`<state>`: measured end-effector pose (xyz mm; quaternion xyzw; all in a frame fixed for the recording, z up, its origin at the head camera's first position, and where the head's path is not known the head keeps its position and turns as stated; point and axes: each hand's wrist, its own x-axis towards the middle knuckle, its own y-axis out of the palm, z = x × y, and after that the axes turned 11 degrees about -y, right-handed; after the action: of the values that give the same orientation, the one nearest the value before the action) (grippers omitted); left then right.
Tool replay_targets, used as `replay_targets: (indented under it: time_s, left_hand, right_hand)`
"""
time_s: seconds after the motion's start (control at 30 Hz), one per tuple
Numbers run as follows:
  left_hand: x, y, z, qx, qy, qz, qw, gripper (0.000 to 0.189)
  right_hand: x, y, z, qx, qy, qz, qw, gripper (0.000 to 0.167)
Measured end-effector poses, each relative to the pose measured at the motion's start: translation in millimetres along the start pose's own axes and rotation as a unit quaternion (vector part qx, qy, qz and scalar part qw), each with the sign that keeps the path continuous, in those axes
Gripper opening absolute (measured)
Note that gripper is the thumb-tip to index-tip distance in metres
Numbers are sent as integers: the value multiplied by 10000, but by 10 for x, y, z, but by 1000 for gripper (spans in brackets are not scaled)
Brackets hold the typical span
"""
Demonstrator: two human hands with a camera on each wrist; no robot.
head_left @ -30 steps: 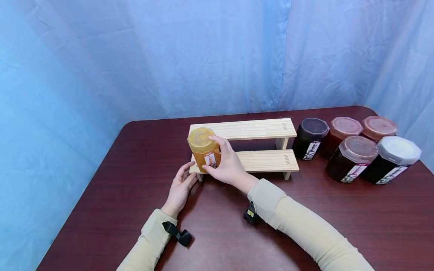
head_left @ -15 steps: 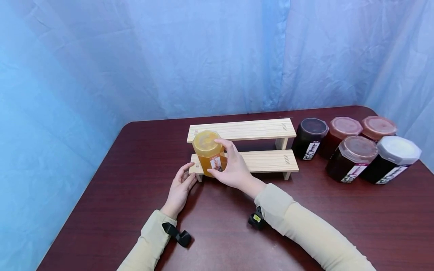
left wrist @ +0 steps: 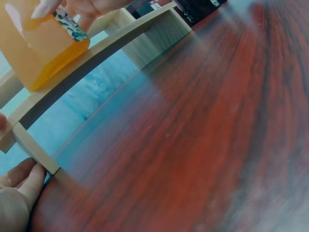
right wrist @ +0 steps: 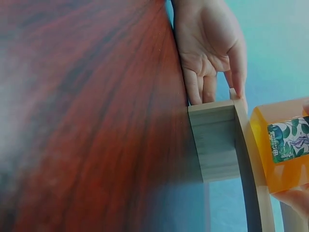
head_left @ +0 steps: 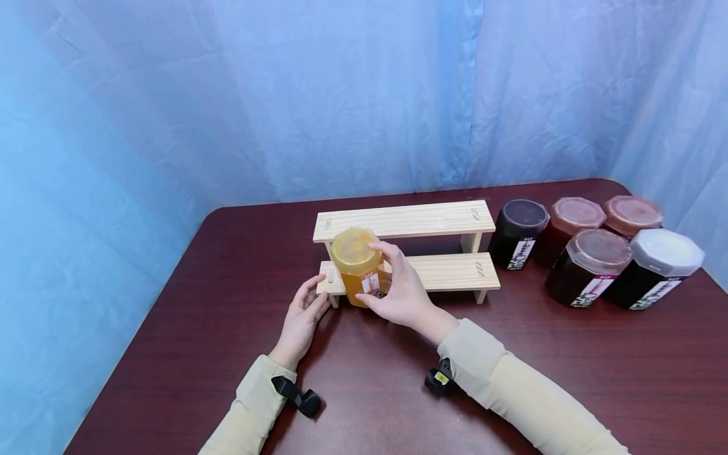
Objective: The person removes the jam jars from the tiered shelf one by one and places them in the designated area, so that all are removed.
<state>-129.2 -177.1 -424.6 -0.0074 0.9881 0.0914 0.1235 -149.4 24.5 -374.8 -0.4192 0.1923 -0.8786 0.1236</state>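
My right hand grips a yellow-orange octagonal jar with a translucent lid and a printed label, its thumb on the near side. The jar stands upright over the left part of the lower board of a two-tier wooden shelf. Its base hides part of the board's front edge in the head view; I cannot tell whether it rests on the wood. At the lower tier's left end, my left hand holds the corner, one finger on the board and others against the leg.
To the shelf's right stand several dark and reddish jars: a black-lidded one closest to it, two pink-lidded ones behind, a brownish-lidded one and a white-lidded one in front. The upper board lies behind. A blue curtain borders the dark-red table.
My right hand has shifted right and towards me with the yellow-orange jar, away from the board's left end. My left hand stays at the shelf's corner.
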Motion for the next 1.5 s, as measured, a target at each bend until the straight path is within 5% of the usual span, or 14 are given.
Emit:
replay_targets:
  time_s: [0.37,1.5]
  left_hand:
    - [-8,-5,15,35,-15,-66,10000,44]
    - [17,-3,28,-43,78,-31,10000,44]
  right_hand:
    - [-129,-99,15,345,-71,-44,9994,87]
    - [-435,-626,-7,-172,-171,-525,9983,92]
